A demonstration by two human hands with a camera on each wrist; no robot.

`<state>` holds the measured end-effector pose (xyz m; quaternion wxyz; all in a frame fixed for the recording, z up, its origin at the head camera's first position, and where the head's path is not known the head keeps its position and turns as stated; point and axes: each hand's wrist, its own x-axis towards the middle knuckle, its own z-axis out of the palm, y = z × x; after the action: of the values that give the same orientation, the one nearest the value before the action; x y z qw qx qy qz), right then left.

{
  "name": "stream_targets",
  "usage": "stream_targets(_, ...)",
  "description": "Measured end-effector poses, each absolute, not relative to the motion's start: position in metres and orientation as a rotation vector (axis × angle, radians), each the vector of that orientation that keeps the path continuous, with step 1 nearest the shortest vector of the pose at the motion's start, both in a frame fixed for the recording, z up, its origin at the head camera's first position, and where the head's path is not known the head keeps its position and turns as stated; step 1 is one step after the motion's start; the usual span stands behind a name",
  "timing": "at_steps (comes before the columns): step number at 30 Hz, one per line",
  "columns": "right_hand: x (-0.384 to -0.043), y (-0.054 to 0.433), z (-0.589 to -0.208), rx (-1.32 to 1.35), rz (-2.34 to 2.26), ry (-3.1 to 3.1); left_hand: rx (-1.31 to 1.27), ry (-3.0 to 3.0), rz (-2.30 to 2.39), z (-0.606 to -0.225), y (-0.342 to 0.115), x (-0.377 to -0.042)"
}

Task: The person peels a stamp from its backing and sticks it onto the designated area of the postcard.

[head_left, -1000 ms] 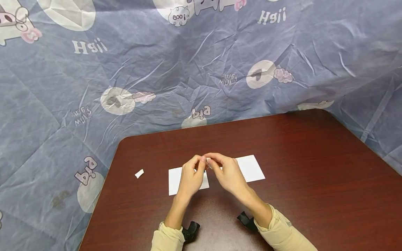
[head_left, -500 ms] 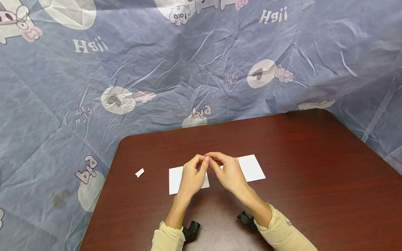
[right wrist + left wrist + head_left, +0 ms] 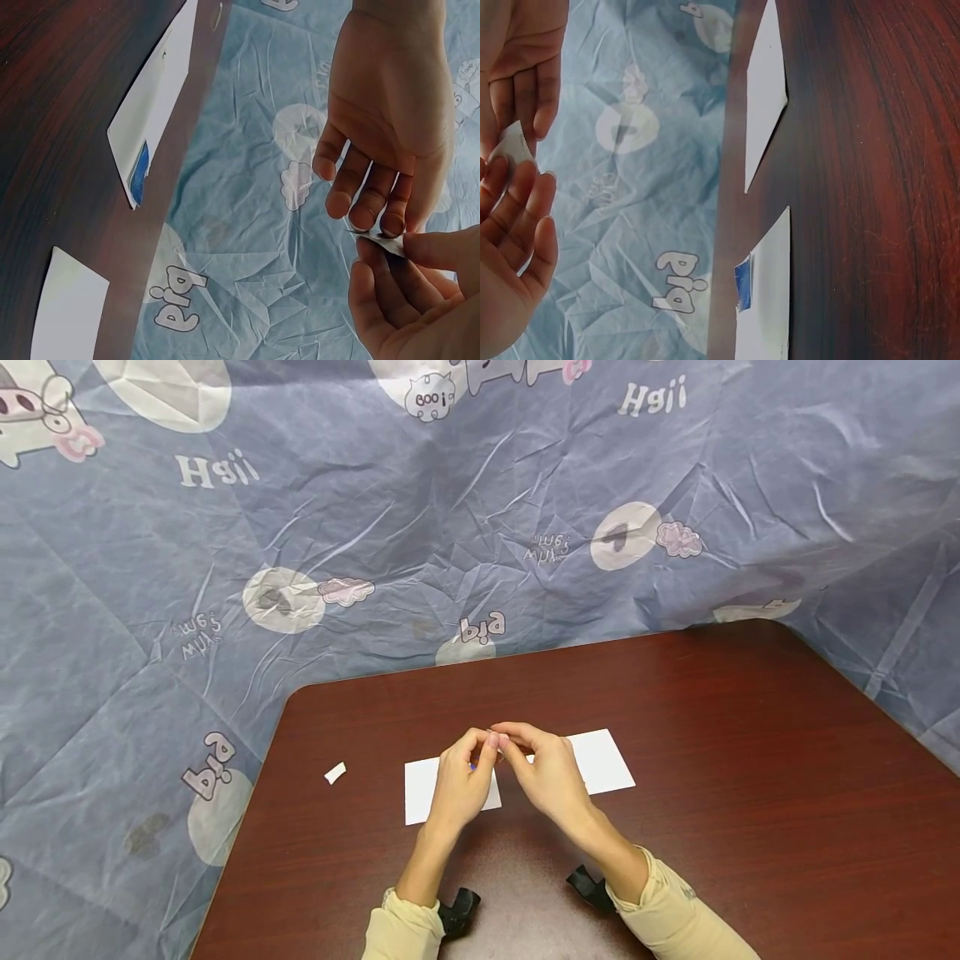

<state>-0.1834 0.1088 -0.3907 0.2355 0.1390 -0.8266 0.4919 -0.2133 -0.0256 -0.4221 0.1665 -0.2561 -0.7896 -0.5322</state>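
Both hands meet above the table, fingertips to fingertips. Between them is a small white packet with a zigzag edge (image 3: 514,146), mostly covered by fingers in the head view. My left hand (image 3: 461,781) pinches one side of it with thumb and forefinger. Opposite, my right hand (image 3: 551,777) pinches it too, the thumb lying flat on the packet in the right wrist view. Behind and below the hands lie two white cards, the left card (image 3: 418,793) partly covered by the left hand, the right card (image 3: 603,762) beside the right hand.
A small white piece (image 3: 335,772) lies on the reddish-brown table (image 3: 720,760), left of the cards. A blue patch (image 3: 743,283) shows at the left card's edge. Black wrist mounts (image 3: 459,912) sit below the forearms. A patterned blue cloth (image 3: 420,510) hangs behind the table.
The left thumb has shifted slightly up and right, against the right thumb. The packet, visible between the fingers a second ago, is now more hidden in the head view.
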Motion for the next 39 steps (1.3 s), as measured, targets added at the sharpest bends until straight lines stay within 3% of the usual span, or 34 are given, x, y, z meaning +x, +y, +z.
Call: stream_targets(39, -0.1851, 0.1059, -0.3956, 0.422, 1.310, -2.213, -0.746, -2.180, -1.564, -0.4236, -0.0242, -0.2136)
